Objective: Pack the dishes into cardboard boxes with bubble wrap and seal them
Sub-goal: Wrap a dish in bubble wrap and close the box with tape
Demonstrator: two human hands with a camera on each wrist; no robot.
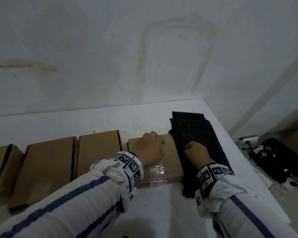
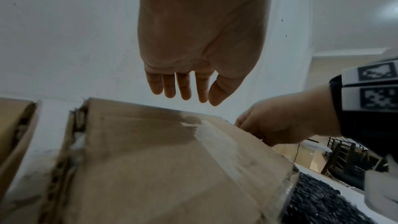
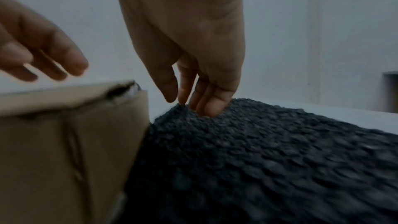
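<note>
On the white table (image 1: 93, 121) lies a taped brown cardboard box (image 1: 169, 162); the left hand (image 1: 149, 148) hovers above it, fingers loosely extended. Just beside the box, the right hand (image 1: 195, 150) pinches the black bubble wrap sheet (image 1: 198, 133).

Matt cardboard box (image 1: 169, 162), glossy tape (image 1: 157, 170)

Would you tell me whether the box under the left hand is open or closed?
Closed: the box has its top flat, with clear tape across it.
</note>
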